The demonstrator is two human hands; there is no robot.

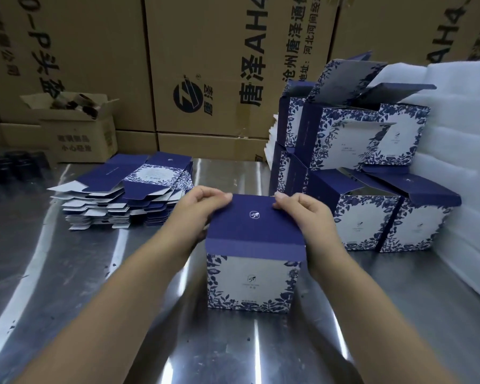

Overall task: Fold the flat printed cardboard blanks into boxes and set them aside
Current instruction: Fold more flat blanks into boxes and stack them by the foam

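At the far left, behind the steel tabletop [67, 286], a small brown carton [78, 128] stands open; nearer, on the tabletop's left part, lies a stack of flat blanks [128, 195], blue and white, printed side up; just right of it the left hand [203, 206] pinches the far left corner of the dark blue lid [254, 220] of the box [252, 278], fingers curled over the edge; the box stands upright at the tabletop's centre, floral front facing the camera, lid folded over its top; the right hand [305, 214] pinches the lid's far right corner likewise; further right, folded boxes [372, 173] are piled two high, flaps open; white foam sheets [460, 134] lean at the right edge.
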